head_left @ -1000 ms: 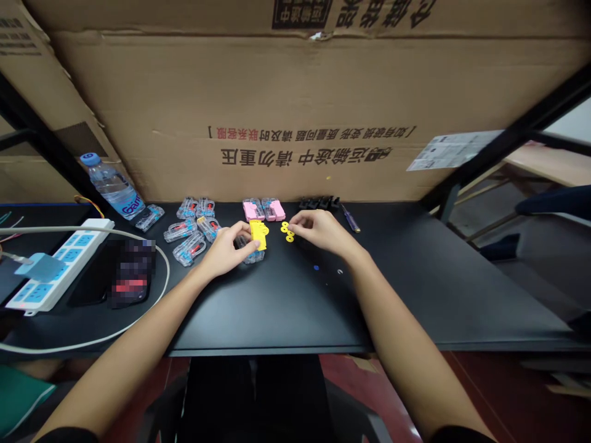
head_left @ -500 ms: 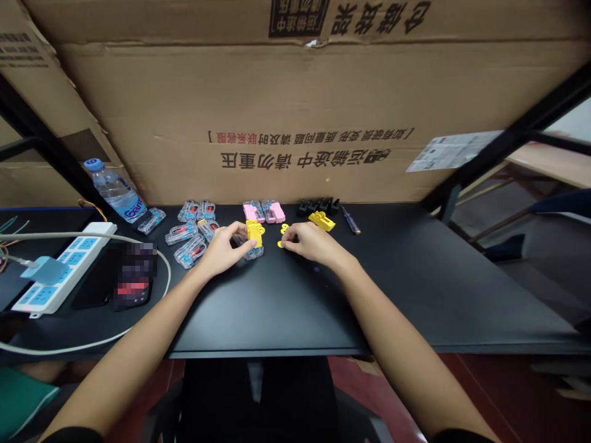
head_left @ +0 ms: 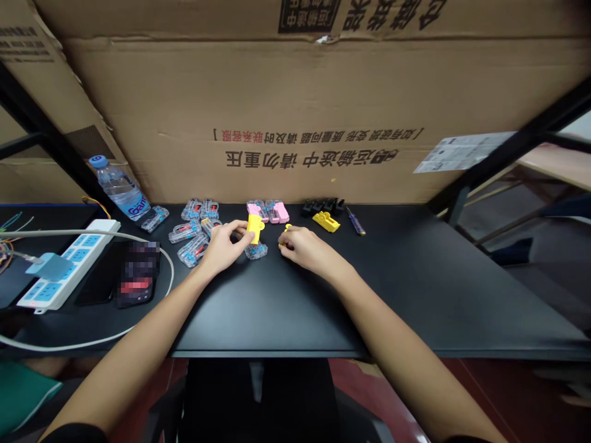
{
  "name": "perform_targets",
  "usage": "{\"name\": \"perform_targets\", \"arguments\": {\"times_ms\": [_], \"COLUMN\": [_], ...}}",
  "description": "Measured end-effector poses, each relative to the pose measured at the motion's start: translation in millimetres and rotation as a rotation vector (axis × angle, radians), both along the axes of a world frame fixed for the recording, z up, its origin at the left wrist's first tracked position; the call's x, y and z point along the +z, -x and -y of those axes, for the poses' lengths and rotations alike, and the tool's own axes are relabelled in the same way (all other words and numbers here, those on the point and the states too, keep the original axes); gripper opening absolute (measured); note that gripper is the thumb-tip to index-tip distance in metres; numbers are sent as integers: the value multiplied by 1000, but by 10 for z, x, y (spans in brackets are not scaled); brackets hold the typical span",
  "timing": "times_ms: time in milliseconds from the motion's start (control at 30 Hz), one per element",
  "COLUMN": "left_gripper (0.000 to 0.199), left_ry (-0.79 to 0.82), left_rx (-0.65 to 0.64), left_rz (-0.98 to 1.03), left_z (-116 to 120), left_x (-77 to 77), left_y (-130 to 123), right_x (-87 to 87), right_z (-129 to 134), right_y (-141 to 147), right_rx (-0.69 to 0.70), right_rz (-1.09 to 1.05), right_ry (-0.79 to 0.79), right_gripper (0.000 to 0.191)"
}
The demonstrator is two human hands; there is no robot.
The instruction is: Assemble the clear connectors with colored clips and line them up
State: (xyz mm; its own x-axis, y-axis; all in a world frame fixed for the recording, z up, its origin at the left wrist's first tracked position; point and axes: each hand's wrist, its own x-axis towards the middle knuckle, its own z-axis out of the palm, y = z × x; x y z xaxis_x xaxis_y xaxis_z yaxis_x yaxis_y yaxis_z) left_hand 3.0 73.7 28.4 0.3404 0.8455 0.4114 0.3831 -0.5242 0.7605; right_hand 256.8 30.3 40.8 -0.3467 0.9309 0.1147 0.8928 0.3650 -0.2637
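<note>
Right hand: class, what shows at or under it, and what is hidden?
Black tabletop shows around the right hand, and slivers of yellow pieces peek out beside its fingers. Anything farther beneath the hand is covered.

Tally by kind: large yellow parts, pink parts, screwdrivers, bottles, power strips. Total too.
Large yellow parts: 2 (one in the left hand)
Pink parts: 2
Screwdriver: 1
Bottle: 1
Power strip: 1
Total: 7
Not counted: small yellow pieces by the right hand, partly hidden.
</note>
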Motion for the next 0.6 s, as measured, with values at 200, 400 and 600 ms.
{"name": "perform_targets", "arguments": {"times_ms": [200, 400, 600], "left_gripper": [19, 19, 16], "left_ry": [1, 100, 106], "left_rx": [2, -51, -128], "left_rz": [10, 96, 116], "left_z": [-1, 18, 115], "left_x": [-12, -7, 86], "left_y": [-3, -20, -49], "right_x": [-36, 29, -6], "right_z": [6, 60, 77], "right_y": [123, 318, 390], "right_rx": [6, 31, 14], "right_rz": [-202, -897, -1004], "right_ry": [-83, -220, -189], "right_gripper": [21, 17, 25]}}
